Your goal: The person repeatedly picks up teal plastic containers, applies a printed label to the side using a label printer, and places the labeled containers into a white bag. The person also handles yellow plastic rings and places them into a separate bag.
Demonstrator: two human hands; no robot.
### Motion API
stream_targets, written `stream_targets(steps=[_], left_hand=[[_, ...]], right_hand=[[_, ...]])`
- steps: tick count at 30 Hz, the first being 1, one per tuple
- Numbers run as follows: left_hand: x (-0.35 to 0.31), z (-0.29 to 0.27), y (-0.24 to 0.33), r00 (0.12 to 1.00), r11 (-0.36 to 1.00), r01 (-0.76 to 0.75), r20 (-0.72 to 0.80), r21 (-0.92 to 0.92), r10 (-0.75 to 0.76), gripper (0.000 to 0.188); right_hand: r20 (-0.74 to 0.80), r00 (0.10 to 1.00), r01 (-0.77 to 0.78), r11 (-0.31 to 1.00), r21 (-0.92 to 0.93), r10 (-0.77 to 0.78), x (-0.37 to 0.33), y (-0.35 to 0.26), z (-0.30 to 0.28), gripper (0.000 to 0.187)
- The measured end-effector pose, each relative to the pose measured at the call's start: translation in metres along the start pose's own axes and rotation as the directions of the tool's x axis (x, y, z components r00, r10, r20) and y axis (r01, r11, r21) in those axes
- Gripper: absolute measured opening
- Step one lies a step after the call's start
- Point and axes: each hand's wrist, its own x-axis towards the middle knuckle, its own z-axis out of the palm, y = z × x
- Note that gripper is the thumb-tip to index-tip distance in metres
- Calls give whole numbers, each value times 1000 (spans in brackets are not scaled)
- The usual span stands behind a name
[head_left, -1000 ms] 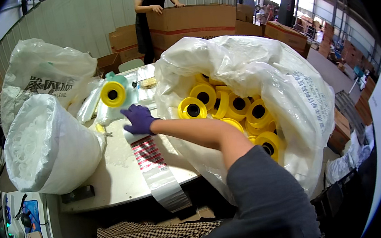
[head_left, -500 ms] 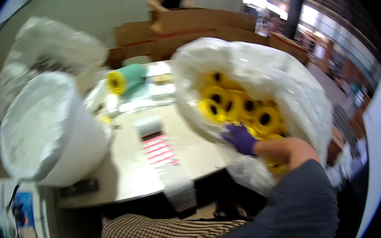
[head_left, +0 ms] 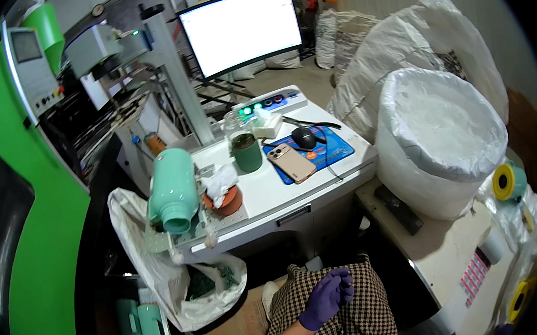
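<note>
Left hand [head_left: 328,299] in front of the white table [head_left: 263,189], fingers loosely curled, apparently empty; right hand [head_left: 505,332], right of table, too cropped to tell; green jug [head_left: 175,184], table's left end, probably light, stiff, slick: grasp body.

left hand [head_left: 326,299] showing over checkered cloth [head_left: 373,303]; green jug [head_left: 174,184] lying on its side; phone [head_left: 291,163] resting on blue mat [head_left: 340,150].

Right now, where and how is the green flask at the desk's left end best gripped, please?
Probably by the rounded body of the green flask, coming from above: it lies on its side, neck toward the camera, with its upper surface uncovered.
</note>
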Motion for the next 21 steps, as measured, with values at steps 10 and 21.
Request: stream_targets(steps=[10,21], left_hand=[[-126,-13,78,770,521,-394,-38,757,637,26],[-555,-218,68,-299,531,-223,-576,818,761,15]], right_hand=[[-662,-340,940,-271,-208,-668,-134,-276,-248,47],[-779,-330,933,-309,-184,-534,-140,-344,-229,50]])
